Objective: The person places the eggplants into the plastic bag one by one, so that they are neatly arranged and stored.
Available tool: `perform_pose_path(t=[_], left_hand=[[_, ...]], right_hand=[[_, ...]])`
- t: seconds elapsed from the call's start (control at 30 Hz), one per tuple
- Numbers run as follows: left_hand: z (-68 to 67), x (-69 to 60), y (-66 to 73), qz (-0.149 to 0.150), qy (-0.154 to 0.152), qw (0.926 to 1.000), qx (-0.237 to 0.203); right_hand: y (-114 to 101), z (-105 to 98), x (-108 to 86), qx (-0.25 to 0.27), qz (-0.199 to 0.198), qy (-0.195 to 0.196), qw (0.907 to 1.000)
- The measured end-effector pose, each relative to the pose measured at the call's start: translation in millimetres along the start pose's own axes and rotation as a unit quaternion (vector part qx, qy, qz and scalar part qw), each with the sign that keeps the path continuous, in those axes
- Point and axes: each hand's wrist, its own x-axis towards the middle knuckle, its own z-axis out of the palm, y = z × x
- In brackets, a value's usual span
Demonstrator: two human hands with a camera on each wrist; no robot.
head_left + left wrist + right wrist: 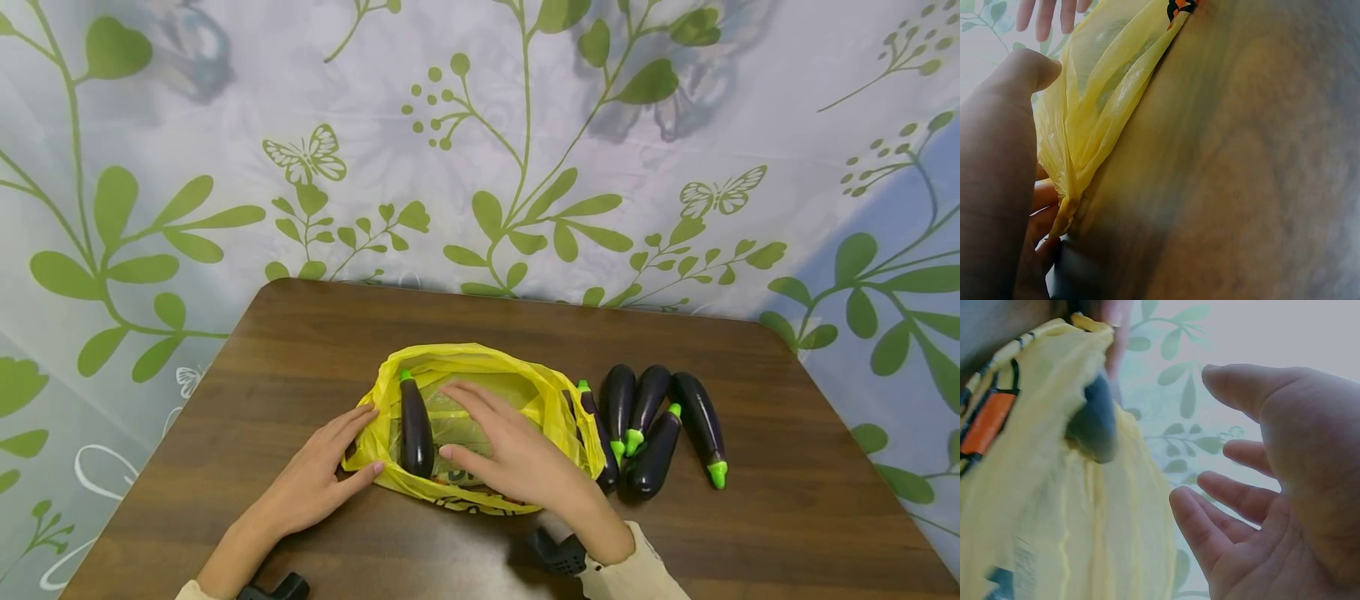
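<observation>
A yellow plastic bag (562,408) lies on the table with its mouth spread wide. Inside it, against the left side, is a dark purple eggplant (417,429) with its green stem end pointing away from me. My left hand (318,467) holds the bag's left side, thumb at the near rim; in the left wrist view some fingers (1043,199) lie behind the gathered plastic. Over the bag's mouth hovers my right hand (517,454), fingers spread and holding nothing, right of the eggplant. The right wrist view shows that hand (1291,506) apart from the bag.
Several more eggplants (652,400) lie on the brown wooden table (780,517) to the right of the bag. One eggplant (604,442) there is partly hidden by the bag's edge. Behind the table hangs a leaf-patterned cloth (360,192).
</observation>
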Motion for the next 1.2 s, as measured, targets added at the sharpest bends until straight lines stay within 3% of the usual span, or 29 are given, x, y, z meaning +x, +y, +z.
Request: perform_pose_path(t=[0.23, 0.77, 1.2], left_hand=[[0.3, -0.6, 0.3, -0.003, -0.002, 1.0000, 0.003], [0.9, 0.9, -0.7, -0.006, -0.007, 1.0000, 0.001], [-0.1, 0.5, -0.1, -0.004, -0.006, 1.0000, 0.002]], right_hand=[[0, -11, -4.9, -0.017, -0.005, 0.020, 0.9996], [5, -38, -13.1, -0.014, 0.005, 0.012, 0.9998], [15, -61, -22.6, -0.033, 0.015, 0.052, 0.9980]])
